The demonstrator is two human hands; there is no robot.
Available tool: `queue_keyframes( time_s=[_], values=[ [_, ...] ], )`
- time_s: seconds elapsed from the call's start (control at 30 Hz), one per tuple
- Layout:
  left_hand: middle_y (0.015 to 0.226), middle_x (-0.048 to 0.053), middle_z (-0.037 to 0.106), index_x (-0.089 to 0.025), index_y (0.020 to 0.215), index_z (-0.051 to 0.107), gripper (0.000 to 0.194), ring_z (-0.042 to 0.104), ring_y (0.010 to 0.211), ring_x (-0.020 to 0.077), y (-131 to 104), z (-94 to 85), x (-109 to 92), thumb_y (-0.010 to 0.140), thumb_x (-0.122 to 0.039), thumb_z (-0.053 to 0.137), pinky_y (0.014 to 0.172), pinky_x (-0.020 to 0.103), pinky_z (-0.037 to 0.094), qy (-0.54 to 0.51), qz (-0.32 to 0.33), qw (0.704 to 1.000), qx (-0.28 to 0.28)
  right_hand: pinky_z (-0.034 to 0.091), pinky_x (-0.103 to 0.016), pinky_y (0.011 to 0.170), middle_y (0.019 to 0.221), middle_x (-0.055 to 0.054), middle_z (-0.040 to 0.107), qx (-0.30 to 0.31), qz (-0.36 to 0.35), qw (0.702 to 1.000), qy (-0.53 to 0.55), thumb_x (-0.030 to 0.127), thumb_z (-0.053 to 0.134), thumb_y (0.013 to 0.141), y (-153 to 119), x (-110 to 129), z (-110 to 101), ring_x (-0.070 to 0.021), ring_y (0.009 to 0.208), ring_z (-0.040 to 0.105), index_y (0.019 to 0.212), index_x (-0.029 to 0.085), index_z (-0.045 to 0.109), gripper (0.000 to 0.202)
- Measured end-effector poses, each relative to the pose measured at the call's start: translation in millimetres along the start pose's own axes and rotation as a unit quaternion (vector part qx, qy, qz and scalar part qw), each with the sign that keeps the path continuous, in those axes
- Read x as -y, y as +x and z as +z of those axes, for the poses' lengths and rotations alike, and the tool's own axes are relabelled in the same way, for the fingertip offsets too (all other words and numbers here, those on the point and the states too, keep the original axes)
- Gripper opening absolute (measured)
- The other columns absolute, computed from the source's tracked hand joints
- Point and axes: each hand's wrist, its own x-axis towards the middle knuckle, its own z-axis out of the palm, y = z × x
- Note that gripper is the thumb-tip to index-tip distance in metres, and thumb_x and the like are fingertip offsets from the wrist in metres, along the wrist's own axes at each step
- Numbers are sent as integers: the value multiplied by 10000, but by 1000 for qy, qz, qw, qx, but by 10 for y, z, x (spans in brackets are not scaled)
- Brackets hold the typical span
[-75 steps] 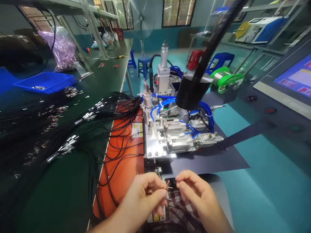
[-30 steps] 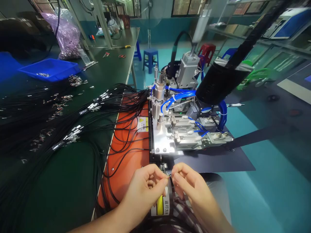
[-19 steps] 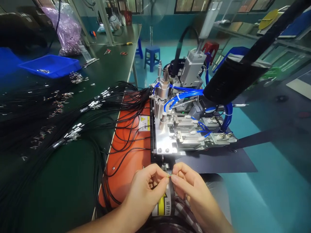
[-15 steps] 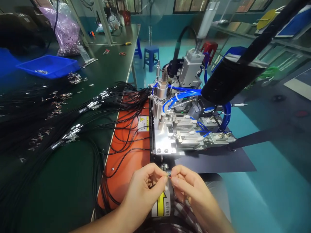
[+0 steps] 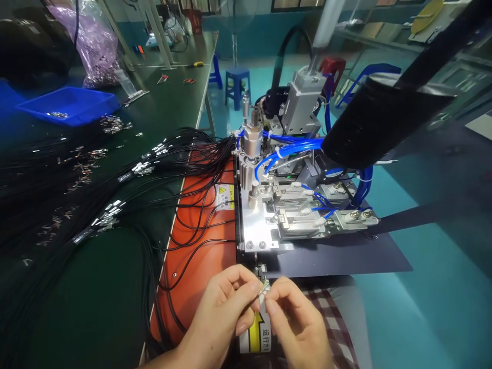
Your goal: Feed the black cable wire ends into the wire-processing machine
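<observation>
My left hand [image 5: 223, 310] pinches the end of a thin black cable between thumb and forefinger. Fine coloured wires [image 5: 263, 288] fan out from its fingertips. My right hand [image 5: 298, 315], closed at thumb and forefinger, grips one of these wires just to the right; its tip is too small to make out. Both hands are above a white label with a yellow arrow [image 5: 254, 333]. Right beyond the fingertips is a small metal fixture [image 5: 261, 270] at the near edge of a machine [image 5: 255, 220] with metal cylinders and blue air tubes.
Black cables [image 5: 200, 169] cross an orange-red panel [image 5: 203, 261] from the machine to the dark green table [image 5: 103, 292]. Bundles with silver connector ends [image 5: 109, 215] lie there. A blue tray [image 5: 71, 105] stands farther back. A black tube-shaped part [image 5: 384, 123] hangs at the right.
The fingertips have drawn slightly down, and the wires now show spread out between them. My right hand has turned and lowered. The camera view has shifted a little.
</observation>
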Motion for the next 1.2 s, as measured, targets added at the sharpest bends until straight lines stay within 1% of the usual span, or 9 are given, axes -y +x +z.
queue_keyframes(
  time_s=[0.1, 0.23, 0.37, 0.53, 0.63, 0.73, 0.8, 0.97, 1.2],
  values=[
    [511, -68, 457, -134, 660, 510, 238, 231, 390, 4, -5, 11, -21, 802, -298, 608, 426, 182, 145, -12, -12, 1000, -10, 384, -262, 550, 665, -12, 518, -10, -24, 999, -23, 310, 540, 867, 2, -46, 26, -162, 601, 487, 686, 198, 565, 215],
    [413, -100, 351, -140, 677, 540, 255, 216, 380, 19, 23, -7, -44, 740, -346, 677, 403, 170, 140, -1, -42, 999, 6, 363, -262, 518, 646, -7, 486, -34, -30, 998, -47, 311, 549, 858, 3, -93, 36, -168, 585, 475, 670, 210, 550, 213],
    [430, -101, 369, -144, 671, 543, 283, 211, 359, 11, 58, -11, -34, 648, -342, 743, 376, 166, 119, -31, -55, 998, -1, 359, -269, 516, 631, 1, 458, -50, -47, 995, -69, 272, 534, 859, -26, -140, 79, -169, 560, 452, 687, 221, 541, 179],
    [410, -111, 364, -151, 668, 528, 250, 200, 335, 3, 79, -24, -10, 659, -309, 722, 354, 152, 127, -29, -60, 998, -10, 361, -275, 539, 621, 2, 482, -1, -58, 995, -83, 255, 558, 829, 49, -47, -25, -167, 558, 462, 672, 221, 554, 161],
    [381, -114, 362, -166, 671, 508, 247, 236, 312, 15, 80, -47, 4, 667, -312, 707, 330, 151, 153, 9, -72, 997, 0, 361, -264, 527, 650, -4, 508, 40, 6, 998, -52, 340, 564, 827, 148, 73, -172, -160, 564, 464, 711, 215, 589, 172],
    [352, -112, 366, -176, 703, 508, 211, 267, 295, 30, 77, -68, 30, 706, -313, 668, 319, 154, 166, 56, -74, 996, 11, 304, -228, 451, 583, 28, 449, 67, 111, 992, 4, 405, 591, 818, 219, 149, -249, -123, 504, 391, 714, 206, 582, 224],
    [327, -115, 353, -182, 711, 510, 184, 253, 283, 35, 76, -73, 48, 722, -304, 647, 313, 158, 158, 80, -78, 994, 11, 264, -213, 426, 547, 48, 408, 75, 153, 984, 46, 433, 623, 797, 239, 162, -245, -100, 474, 338, 699, 197, 563, 263],
    [325, -142, 272, -184, 691, 503, 172, 168, 299, 27, 78, -67, 70, 697, -264, 656, 324, 170, 101, 86, -74, 993, 11, 220, -195, 418, 553, 56, 384, 78, 177, 976, 101, 462, 655, 772, 236, 133, -204, -82, 477, 283, 694, 180, 555, 309],
    [362, -136, 303, -165, 727, 508, 146, 185, 350, 33, 61, -55, 24, 712, -243, 630, 366, 191, 112, 101, -71, 992, 21, 261, -206, 496, 564, 58, 357, 118, 202, 962, 144, 426, 680, 762, 206, 64, -250, -101, 536, 278, 696, 176, 540, 295]
  ],
)
